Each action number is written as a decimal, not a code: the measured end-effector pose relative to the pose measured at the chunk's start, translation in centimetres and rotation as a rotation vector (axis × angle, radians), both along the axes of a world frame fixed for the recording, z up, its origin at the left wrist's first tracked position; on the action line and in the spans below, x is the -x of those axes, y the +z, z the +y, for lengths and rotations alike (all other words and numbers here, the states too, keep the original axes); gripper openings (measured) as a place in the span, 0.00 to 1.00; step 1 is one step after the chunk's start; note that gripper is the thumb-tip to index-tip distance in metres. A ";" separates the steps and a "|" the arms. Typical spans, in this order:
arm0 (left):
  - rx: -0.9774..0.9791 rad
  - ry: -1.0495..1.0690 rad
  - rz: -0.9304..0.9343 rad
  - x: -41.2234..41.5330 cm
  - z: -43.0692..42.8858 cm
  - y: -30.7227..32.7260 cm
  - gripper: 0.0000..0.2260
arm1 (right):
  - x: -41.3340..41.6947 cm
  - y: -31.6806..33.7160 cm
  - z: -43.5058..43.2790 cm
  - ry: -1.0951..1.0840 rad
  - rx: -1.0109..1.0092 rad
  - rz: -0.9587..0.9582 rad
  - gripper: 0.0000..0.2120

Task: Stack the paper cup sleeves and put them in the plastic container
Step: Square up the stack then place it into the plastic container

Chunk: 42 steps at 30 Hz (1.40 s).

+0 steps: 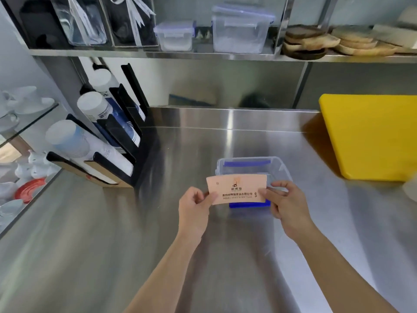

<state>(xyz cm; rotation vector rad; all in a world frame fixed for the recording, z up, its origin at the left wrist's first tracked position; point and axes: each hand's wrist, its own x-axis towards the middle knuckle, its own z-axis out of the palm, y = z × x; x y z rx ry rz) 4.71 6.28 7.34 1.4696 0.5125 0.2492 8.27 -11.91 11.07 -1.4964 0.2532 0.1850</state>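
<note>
A flat pale-pink paper cup sleeve (237, 189) with dark printed text is held up between both hands, above the near edge of a clear plastic container (279, 168) with blue clips. My left hand (195, 207) pinches the sleeve's left end. My right hand (285, 203) pinches its right end. The container stands open on the steel counter, and the sleeve hides part of its near side. Whether it is a single sleeve or a stack is not clear.
A black rack of paper cups (99, 141) stands at the left of the steel counter (135, 222). A yellow cutting board (370, 136) lies at the right. The shelf above holds lidded plastic boxes (241, 30) and wooden plates (316, 41). White crockery fills glass shelves far left.
</note>
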 end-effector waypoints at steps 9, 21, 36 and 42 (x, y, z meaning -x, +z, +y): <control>-0.105 -0.071 0.145 -8.0 -3.8 2.4 0.17 | -8.1 0.2 -2.8 -0.029 0.089 0.137 0.11; -0.302 -0.138 0.492 -13.1 -5.6 -0.2 0.04 | -13.4 -3.4 -2.0 0.076 0.302 0.348 0.12; -0.423 -0.235 0.629 -14.2 -6.7 -1.0 0.12 | -15.3 -6.7 -1.0 0.137 0.523 0.332 0.07; -0.486 -0.230 0.616 -13.9 -6.9 -1.3 0.12 | -15.0 -6.9 -0.9 0.129 0.694 0.256 0.07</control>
